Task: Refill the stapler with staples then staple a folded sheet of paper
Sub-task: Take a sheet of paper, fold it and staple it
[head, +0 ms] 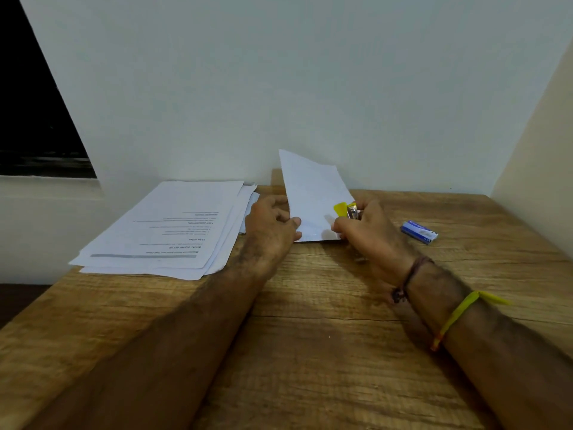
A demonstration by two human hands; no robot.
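Note:
A folded white sheet of paper [310, 193] stands tilted up from the wooden table, its far corner raised toward the wall. My left hand [269, 231] pinches its lower left edge between thumb and fingers. My right hand [369, 234] grips a small yellow stapler [344, 209] with metal parts, placed over the sheet's right edge. Much of the stapler is hidden by my fingers. A blue and white staple box [419, 232] lies on the table to the right of my right hand.
A loose stack of printed pages [167, 231] lies at the table's left, overhanging its edge. The wooden table [310, 336] meets a white wall behind and a cream wall at right. A dark window opening is at upper left.

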